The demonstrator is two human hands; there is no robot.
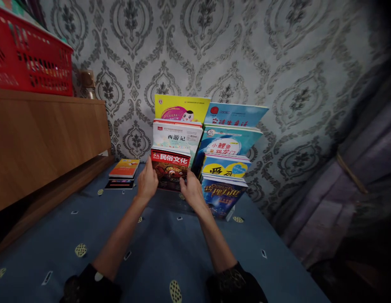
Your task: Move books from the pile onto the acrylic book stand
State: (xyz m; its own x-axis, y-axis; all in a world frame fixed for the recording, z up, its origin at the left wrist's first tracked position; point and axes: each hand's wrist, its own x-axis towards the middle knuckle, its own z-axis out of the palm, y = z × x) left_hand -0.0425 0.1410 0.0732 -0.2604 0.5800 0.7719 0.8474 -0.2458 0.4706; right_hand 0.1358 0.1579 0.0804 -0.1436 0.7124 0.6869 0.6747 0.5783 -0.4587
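Between my two hands stands a dark red book [170, 169] with white and yellow lettering, at the front of the left column of upright books. My left hand [147, 181] is closed on its left edge. At its lower right edge my right hand [192, 188] grips it, thumb on the cover. Behind it rise a white book [176, 135] and a yellow book [183, 108]. Close by my right hand, the right column has a dark blue book [222, 195] in front, then a yellow-and-blue book [227, 167], a teal book [231, 141] and a light blue book [238, 114].
A small pile with an orange book [124, 169] on top lies left on the blue patterned cloth [151, 248]. Further left, a wooden cabinet [50, 139] carries a red plastic basket [50, 63]. Patterned wallpaper [129, 75] stands behind, and a curtain [325, 202] hangs at right.
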